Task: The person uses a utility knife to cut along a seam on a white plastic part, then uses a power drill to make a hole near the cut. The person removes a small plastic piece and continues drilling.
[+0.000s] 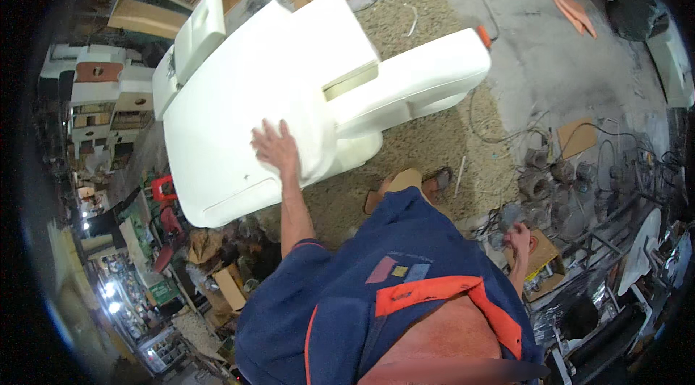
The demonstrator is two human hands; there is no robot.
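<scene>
- White moulded shell (239, 117), big glossy thing, looks like fibreglass, sitting on a patch of speckled carpet (441, 146) on the concrete floor (550, 59). It fills most of the upper middle of the view.
- Left hand (276, 147) is flat on the shell's top face, fingers spread, palm pressed down. It isn't wrapped around anything, just resting on the surface near the shell's closer edge.
- Just right of that hand the shell steps down to a lower rounded part, and further right a long white arm section (420, 81) sticks out, with an orange bit (483, 36) at its far tip.
- Up and left of the hand there's a raised white panel (199, 34) with a slot in it, standing up at the shell's far corner.
- Right hand (519, 236) is well away from the shell, down by the person's side over a cardboard piece (539, 258) and a pile of grey metal parts (550, 182). The fingers look curled in, but I can't tell if they're holding anything.
- Loose cables (507, 131) snake over the floor between the shell and that hand.
</scene>
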